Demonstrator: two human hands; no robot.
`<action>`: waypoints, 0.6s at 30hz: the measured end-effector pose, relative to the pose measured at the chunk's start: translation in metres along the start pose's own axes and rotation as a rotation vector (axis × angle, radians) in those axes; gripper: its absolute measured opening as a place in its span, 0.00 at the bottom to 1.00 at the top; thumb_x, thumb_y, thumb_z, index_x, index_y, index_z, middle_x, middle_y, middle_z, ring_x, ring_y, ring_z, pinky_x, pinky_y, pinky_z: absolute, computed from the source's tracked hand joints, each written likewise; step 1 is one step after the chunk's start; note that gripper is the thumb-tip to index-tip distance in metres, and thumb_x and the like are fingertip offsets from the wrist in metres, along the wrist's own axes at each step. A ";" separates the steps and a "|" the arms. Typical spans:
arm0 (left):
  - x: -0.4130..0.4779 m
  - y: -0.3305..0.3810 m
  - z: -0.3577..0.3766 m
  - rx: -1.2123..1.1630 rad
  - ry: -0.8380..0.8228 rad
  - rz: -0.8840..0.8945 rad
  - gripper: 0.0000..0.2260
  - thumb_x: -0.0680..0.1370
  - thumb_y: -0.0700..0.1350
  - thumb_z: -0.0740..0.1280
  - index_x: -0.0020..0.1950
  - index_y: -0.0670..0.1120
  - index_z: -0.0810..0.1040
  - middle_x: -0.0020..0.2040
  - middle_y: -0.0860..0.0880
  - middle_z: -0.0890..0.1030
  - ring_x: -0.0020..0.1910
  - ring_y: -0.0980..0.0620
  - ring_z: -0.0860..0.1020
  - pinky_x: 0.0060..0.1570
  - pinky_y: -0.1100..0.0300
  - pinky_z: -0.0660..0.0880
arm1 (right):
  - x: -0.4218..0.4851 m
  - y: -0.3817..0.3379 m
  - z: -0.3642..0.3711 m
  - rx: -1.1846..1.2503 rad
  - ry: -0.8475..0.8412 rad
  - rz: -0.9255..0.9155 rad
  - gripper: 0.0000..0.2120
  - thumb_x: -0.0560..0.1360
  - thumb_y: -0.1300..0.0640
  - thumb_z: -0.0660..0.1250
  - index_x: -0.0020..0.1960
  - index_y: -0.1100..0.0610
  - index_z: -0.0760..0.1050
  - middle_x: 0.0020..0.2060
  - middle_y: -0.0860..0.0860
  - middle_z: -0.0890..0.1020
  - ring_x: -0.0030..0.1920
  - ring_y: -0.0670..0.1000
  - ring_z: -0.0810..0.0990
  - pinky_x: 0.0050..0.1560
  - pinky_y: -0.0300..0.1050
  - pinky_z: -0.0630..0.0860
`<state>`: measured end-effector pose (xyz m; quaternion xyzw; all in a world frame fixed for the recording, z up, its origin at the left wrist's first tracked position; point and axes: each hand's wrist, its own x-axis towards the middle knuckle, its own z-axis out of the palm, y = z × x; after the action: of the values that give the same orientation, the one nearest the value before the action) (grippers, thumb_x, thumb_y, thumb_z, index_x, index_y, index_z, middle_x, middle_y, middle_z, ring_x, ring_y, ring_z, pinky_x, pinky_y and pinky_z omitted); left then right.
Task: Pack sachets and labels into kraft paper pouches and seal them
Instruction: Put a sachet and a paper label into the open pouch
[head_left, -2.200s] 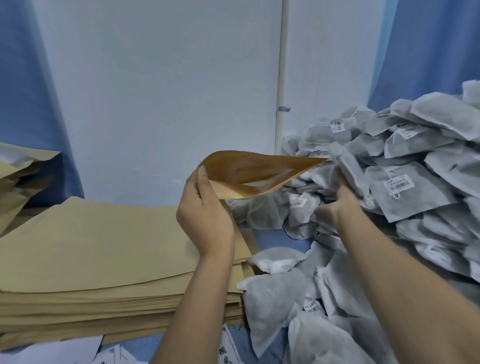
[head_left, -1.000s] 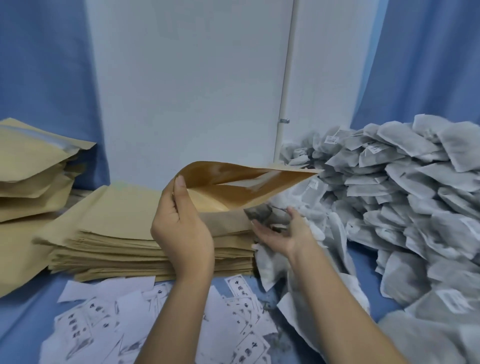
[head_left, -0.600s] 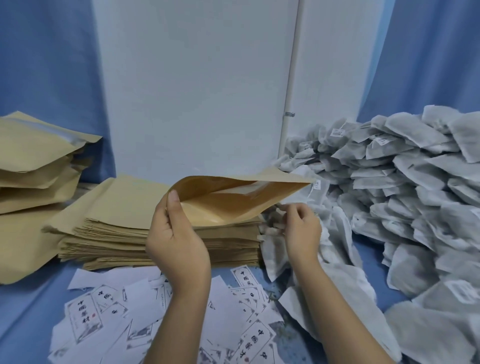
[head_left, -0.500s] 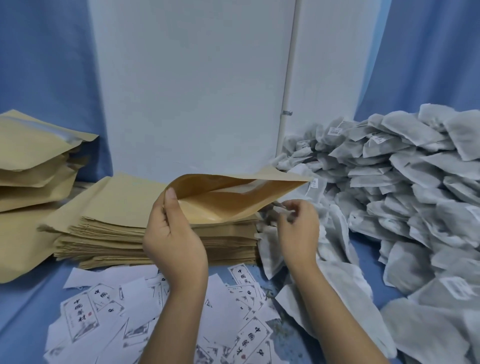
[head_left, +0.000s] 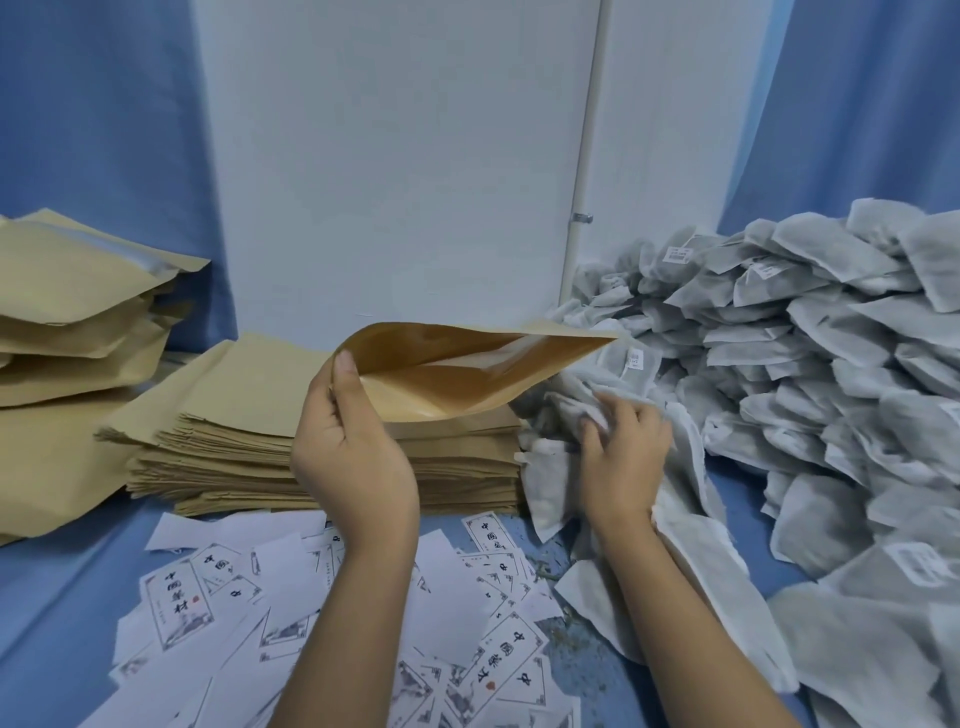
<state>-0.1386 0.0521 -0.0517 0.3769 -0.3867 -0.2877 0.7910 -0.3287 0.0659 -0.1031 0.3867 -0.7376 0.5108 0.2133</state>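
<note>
- Left hand (head_left: 353, 457): pinches the pouch (head_left: 467, 364) at its left corner, thumb up on the near lip and the other fingers hidden behind it.
- Pouch: kraft, held in the air over the flat stack (head_left: 249, 415). Its mouth gapes toward the camera and the glossy brown lining shows. Its right tip points at the sachet pile (head_left: 831, 338) and reaches just over the pile's near edge.
- Right hand (head_left: 623, 452): low, at the pile's left foot, just right of the stack. The fingers curl on a sachet (head_left: 597, 415), white and crumpled between them. Motion blur hides the exact grip.
- The right hand sits below the pouch mouth, apart from it.
- Sachet pile: grey-white mesh bags, some with small barcode tags, heaped high on the right and spilling toward the near edge under the right forearm.
- Flat stack: empty kraft pouches lying flat behind the left hand.
- Filled pouches (head_left: 67, 312): bulged and piled at far left, beside the stack.
- Labels (head_left: 260, 597): loose white slips with framed black print, scattered on the blue cloth (head_left: 52, 597) in front of the stack, under both forearms.
- Fine brown crumbs lie on the cloth between the labels and the sachets.
- Backdrop: a white panel (head_left: 389, 156) with a thin pipe (head_left: 587, 156), blue curtains on both sides.
</note>
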 end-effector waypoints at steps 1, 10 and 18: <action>0.002 0.001 -0.001 -0.006 0.012 0.010 0.17 0.81 0.50 0.59 0.54 0.39 0.80 0.50 0.35 0.79 0.51 0.43 0.75 0.47 0.57 0.72 | 0.000 -0.005 -0.001 0.114 0.038 -0.023 0.13 0.75 0.61 0.67 0.60 0.59 0.77 0.53 0.57 0.76 0.58 0.57 0.70 0.54 0.36 0.59; 0.015 -0.006 -0.007 -0.012 0.071 0.056 0.19 0.81 0.49 0.59 0.50 0.32 0.77 0.48 0.30 0.75 0.47 0.40 0.72 0.37 0.62 0.69 | -0.007 -0.020 0.003 0.112 -0.165 -0.025 0.17 0.70 0.54 0.68 0.57 0.57 0.74 0.55 0.51 0.70 0.58 0.53 0.67 0.59 0.47 0.67; 0.014 -0.007 -0.008 -0.009 0.058 0.080 0.19 0.81 0.49 0.59 0.50 0.34 0.78 0.45 0.32 0.76 0.44 0.43 0.72 0.35 0.72 0.65 | -0.010 -0.018 0.004 0.222 -0.455 0.038 0.28 0.66 0.41 0.64 0.63 0.50 0.69 0.56 0.44 0.73 0.60 0.47 0.70 0.54 0.46 0.68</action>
<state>-0.1263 0.0407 -0.0556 0.3658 -0.3770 -0.2463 0.8145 -0.3087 0.0626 -0.1010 0.4988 -0.7131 0.4924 -0.0118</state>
